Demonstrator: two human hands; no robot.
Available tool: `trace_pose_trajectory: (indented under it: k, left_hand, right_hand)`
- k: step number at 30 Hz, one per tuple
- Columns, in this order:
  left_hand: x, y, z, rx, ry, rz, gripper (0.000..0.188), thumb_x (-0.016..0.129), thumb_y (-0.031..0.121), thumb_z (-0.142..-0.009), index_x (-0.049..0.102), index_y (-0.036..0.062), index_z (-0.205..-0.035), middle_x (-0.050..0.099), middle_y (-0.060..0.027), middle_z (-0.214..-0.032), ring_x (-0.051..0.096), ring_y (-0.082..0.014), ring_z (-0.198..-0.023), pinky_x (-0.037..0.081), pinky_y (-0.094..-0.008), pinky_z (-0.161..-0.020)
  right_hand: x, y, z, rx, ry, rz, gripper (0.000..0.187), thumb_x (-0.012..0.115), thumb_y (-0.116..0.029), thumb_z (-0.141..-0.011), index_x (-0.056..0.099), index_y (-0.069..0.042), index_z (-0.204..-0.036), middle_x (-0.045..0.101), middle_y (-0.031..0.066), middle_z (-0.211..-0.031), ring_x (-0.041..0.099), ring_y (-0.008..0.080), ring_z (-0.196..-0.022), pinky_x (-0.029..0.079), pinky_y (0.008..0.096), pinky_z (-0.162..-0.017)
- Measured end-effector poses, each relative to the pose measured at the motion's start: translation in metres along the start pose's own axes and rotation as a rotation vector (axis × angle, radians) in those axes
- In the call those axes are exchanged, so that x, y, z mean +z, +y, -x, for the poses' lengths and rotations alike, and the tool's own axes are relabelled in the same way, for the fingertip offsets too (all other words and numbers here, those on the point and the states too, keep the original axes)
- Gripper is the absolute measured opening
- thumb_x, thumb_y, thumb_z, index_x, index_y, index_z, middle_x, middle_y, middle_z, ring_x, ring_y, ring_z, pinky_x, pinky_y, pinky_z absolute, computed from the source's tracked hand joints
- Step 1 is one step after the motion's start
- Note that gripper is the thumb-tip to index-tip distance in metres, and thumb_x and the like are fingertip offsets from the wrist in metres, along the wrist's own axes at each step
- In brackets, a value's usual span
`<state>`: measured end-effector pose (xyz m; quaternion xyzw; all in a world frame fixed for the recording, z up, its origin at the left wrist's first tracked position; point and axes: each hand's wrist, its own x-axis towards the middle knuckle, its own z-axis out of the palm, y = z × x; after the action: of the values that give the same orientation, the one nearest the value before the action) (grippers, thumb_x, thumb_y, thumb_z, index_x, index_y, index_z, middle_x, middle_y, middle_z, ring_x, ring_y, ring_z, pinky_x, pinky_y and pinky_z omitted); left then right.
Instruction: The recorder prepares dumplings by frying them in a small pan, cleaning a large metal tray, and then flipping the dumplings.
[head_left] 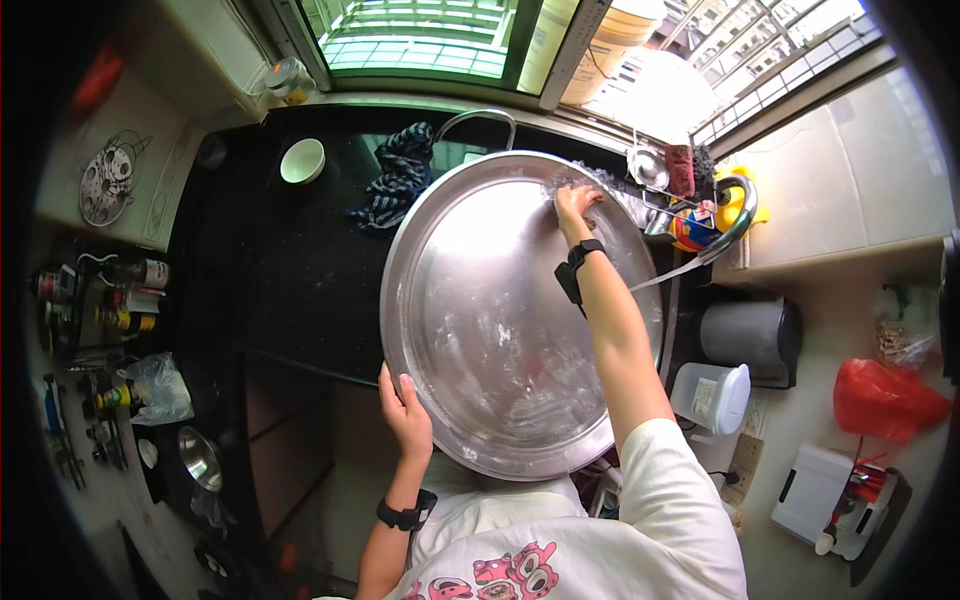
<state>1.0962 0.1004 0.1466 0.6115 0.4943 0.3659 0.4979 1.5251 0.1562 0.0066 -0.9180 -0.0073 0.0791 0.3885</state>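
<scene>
A large round metal basin (pixel 480 300) is tilted up in front of me, its inside wet and streaked with whitish suds. My left hand (pixel 405 420) grips its lower left rim, the thumb on the near side. Inside the basin, close to the far right rim, my right hand (pixel 577 208) is closed and pressed to the metal. Something small may be under its fingers, but I cannot make it out. A curved faucet (pixel 740 215) stands to the right, and a stream of water (pixel 668 274) runs from it toward the basin's right edge.
On the black counter (pixel 270 260) are a white bowl (pixel 302 161) and a crumpled dark striped cloth (pixel 400 170). Behind the faucet a rack holds a reddish sponge (pixel 680 170). At right stand a grey bin (pixel 745 330) and a white plastic container (pixel 710 397); bottles (pixel 140 272) line the left.
</scene>
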Motion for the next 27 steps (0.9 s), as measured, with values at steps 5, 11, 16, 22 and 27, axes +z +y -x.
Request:
trace_pose_trajectory:
  k: [5,11,16,22,27]
  left_hand:
    - [0.002,-0.001,0.000,-0.003,0.015,-0.005,0.032,0.041,0.007,-0.091,0.042,-0.0036,-0.122,0.053,-0.0135,-0.111,0.052,-0.0194,-0.097,0.040,-0.0280,-0.085]
    - [0.006,0.004,-0.004,0.004,-0.030,0.053,0.032,0.042,0.006,-0.091,0.043,-0.0049,-0.120,0.054,-0.0139,-0.110,0.052,-0.0190,-0.097,0.040,-0.0281,-0.086]
    - [0.010,-0.006,-0.008,0.057,-0.004,0.015,0.031,0.042,0.006,-0.091,0.043,-0.0052,-0.120,0.054,-0.0138,-0.109,0.052,-0.0192,-0.097,0.039,-0.0281,-0.086]
    - [0.004,0.001,-0.006,0.036,-0.016,0.060,0.031,0.042,0.006,-0.091,0.043,-0.0056,-0.120,0.055,-0.0140,-0.108,0.052,-0.0192,-0.096,0.040,-0.0278,-0.085]
    - [0.006,0.000,-0.006,0.062,0.001,0.046,0.032,0.043,0.006,-0.091,0.043,-0.0065,-0.119,0.055,-0.0139,-0.108,0.053,-0.0187,-0.094,0.040,-0.0275,-0.084]
  right_hand:
    - [0.037,-0.060,0.077,-0.379,-0.248,0.011,0.068,0.047,-0.015,-0.079,0.014,0.016,-0.129,0.001,0.0376,-0.136,0.003,0.0456,-0.130,0.003,0.0450,-0.108]
    - [0.045,-0.071,0.069,-0.376,-0.163,-0.115,0.072,0.045,-0.006,-0.074,0.006,0.017,-0.130,0.000,0.0381,-0.136,-0.001,0.0450,-0.131,0.001,0.0431,-0.108]
    - [0.039,-0.084,0.070,-0.112,-0.020,-0.127,0.073,0.043,-0.004,-0.071,0.006,0.017,-0.130,0.003,0.0367,-0.137,0.001,0.0432,-0.131,0.001,0.0413,-0.108]
    - [0.041,-0.072,0.123,-0.602,-0.272,-0.018,0.064,0.040,-0.010,-0.080,0.013,0.007,-0.135,0.007,0.0278,-0.142,0.012,0.0396,-0.132,0.008,0.0535,-0.104]
    - [0.004,-0.029,0.055,-0.218,-0.084,0.160,0.056,0.042,-0.020,-0.082,0.028,0.004,-0.132,0.026,0.0206,-0.139,0.024,0.0305,-0.130,0.015,0.0542,-0.103]
